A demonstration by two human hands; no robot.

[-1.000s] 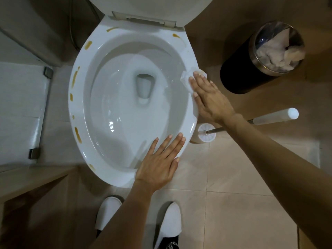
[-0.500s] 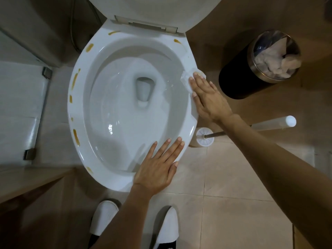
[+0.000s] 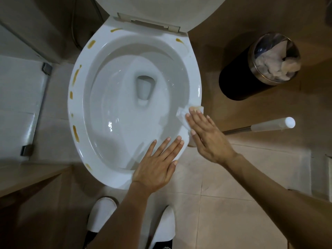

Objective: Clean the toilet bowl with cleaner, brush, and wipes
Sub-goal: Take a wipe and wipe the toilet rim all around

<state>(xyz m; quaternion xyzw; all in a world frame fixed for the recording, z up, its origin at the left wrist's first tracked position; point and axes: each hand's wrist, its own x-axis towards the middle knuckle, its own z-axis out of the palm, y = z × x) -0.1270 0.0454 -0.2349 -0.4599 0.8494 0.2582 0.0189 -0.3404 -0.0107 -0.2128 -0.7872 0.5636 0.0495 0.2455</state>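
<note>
1. Home-type bathroom, small toilet nook; landmark = white toilet bowl (image 3: 115, 97), lid up at far end.
2. Right of bowl: black round bin (image 3: 239, 81) w/ metal rim, crumpled tissue inside.
3. Just right of bowl, nearer: toilet brush (image 3: 269, 125) w/ white handle, leaning.
4. Under & around bowl: beige floor tiles (image 3: 233, 177).
5. Left of bowl: glass panel (image 3: 19, 97) on metal brackets, prob. shower screen.

Wipe (image 3: 185, 115) mostly hidden under right hand (image 3: 208, 137). Brush head hidden behind same hand; handle (image 3: 269, 125) visible. Toilet lid (image 3: 158, 11) cropped at top edge.
</note>
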